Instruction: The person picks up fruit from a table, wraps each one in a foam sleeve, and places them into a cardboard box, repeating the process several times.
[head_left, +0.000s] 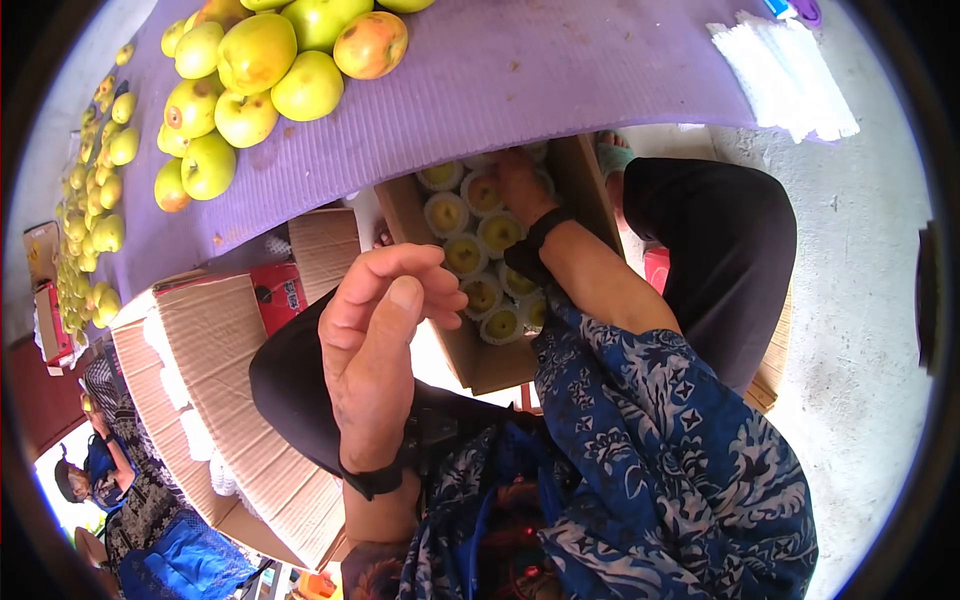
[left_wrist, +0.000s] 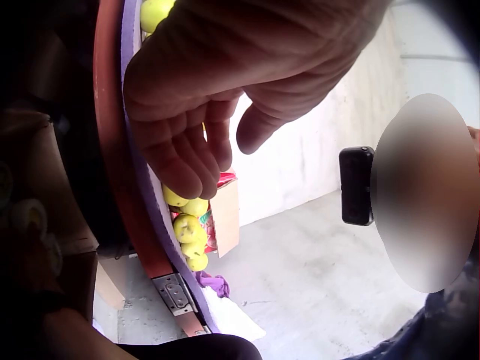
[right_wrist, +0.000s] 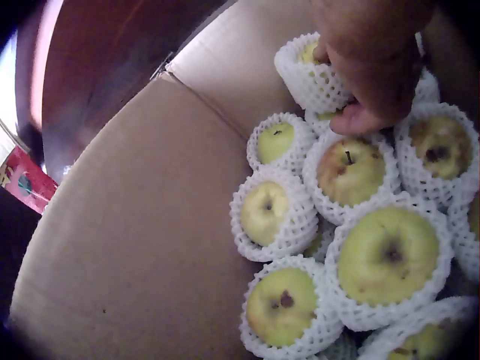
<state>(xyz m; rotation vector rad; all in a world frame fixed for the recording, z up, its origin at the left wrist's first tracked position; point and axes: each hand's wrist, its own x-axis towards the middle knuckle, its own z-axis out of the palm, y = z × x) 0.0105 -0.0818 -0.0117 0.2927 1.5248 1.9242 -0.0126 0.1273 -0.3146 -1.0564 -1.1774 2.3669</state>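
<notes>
Inside the cardboard box (head_left: 587, 185), apples in white foam nets (head_left: 447, 215) lie in rows. The right hand (head_left: 522, 185) reaches into the far end of that box. In the right wrist view, the right hand (right_wrist: 375, 67) has its fingers curled on a netted apple (right_wrist: 307, 75) near the box wall, above other netted apples (right_wrist: 388, 255). Raised over the near left side of the box, the left hand (head_left: 380, 340) holds nothing, its fingers loosely bent. The left wrist view shows the left hand (left_wrist: 240, 82) with hanging, bent fingers beside the table edge.
Bare apples (head_left: 257, 52) are piled on the purple-covered table (head_left: 500, 80). White foam nets (head_left: 785, 75) lie at its right end. Another cardboard box (head_left: 250, 370) with white nets stands at the left. Another person (head_left: 100, 475) is at the lower left.
</notes>
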